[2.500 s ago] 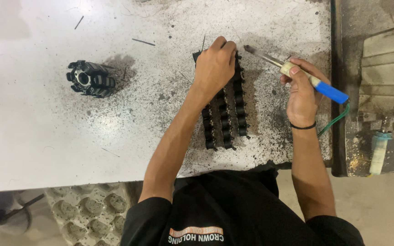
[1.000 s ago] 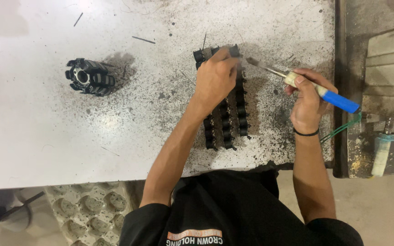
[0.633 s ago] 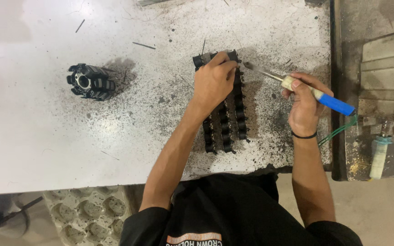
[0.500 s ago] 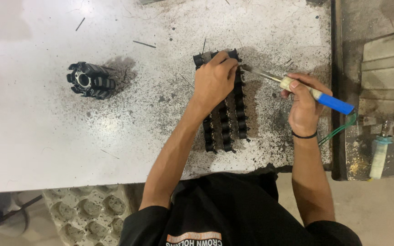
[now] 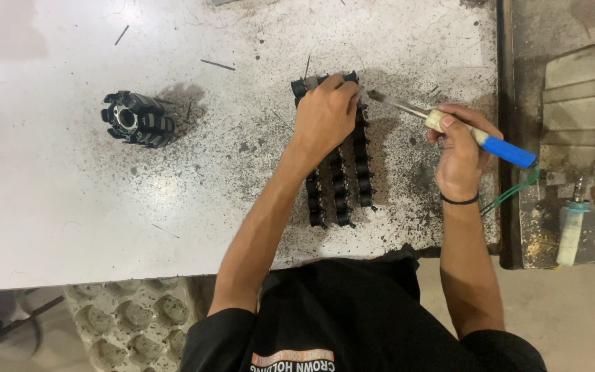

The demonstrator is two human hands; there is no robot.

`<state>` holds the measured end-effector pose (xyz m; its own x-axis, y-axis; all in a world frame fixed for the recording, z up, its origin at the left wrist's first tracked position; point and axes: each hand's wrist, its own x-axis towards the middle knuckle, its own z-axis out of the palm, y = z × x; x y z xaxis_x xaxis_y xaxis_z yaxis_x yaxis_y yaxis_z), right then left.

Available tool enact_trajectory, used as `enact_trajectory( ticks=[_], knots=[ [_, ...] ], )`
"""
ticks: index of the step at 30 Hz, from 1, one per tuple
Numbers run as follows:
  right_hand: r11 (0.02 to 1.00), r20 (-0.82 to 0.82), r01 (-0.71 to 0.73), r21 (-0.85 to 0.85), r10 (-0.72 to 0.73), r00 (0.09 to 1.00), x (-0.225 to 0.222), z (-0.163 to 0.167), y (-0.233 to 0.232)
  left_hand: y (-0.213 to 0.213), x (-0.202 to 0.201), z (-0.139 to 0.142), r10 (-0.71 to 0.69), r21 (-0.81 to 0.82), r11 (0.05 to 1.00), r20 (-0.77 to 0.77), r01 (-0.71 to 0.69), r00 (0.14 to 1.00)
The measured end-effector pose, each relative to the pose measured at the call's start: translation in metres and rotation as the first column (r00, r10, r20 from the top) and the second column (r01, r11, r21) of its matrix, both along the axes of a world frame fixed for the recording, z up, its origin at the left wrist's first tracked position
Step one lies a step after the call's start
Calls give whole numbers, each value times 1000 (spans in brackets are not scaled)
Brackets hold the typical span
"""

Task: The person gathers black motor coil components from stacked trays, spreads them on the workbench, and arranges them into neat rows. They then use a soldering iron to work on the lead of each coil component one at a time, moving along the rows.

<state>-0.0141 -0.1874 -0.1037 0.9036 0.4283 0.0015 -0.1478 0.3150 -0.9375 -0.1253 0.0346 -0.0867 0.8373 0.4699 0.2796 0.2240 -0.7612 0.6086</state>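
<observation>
Nearest you, below the table edge, a moulded pulp tray [image 5: 129,320] sits at the lower left, just under the white, soot-speckled table [image 5: 56,207]. On the table in front of you lie 3 black ribbed strips [image 5: 339,186] side by side, their near ends close to the front edge. Your left hand [image 5: 325,117] presses down on their far end with fingers curled, in the same spot as half a second ago. Your right hand [image 5: 459,155] is closed around the blue-handled soldering iron [image 5: 473,134]; against the earlier frame its metal tip has drawn slightly back and now sits just beside the strips' top right corner, near your left fingertips. A green cord [image 5: 511,196] trails from the handle past the table's right edge, which lies close to your right wrist. To the left the tabletop is open as far as the black ribbed cylinder [image 5: 137,119], well apart from the strips and unmoved. Thin wire scraps [image 5: 217,65] lie farther back.
</observation>
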Motion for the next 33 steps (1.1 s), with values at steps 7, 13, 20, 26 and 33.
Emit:
enact_trajectory(
  ticks=[7,13,20,26,33],
  knots=[
    [1000,76,12,-28,-10,997,-14,3,-16,-12,-22,16,42,-38,999,97,-38,994],
    [999,-19,33,-23,-33,999,-21,-6,-24,-28,-34,8,29,-5,1000,7,-29,1000],
    [999,-5,33,-21,-33,999,-21,-8,-23,-27,-32,-1,21,-16,1000,6,-21,1000],
    [1000,4,12,-20,-12,1000,-22,-7,-23,-23,-28,-1,-21,-32,999,12,21,1000],
    [999,-27,10,-41,-11,1000,-22,-5,-22,-23,-28,-2,-30,-25,999,-40,29,999]
  ],
)
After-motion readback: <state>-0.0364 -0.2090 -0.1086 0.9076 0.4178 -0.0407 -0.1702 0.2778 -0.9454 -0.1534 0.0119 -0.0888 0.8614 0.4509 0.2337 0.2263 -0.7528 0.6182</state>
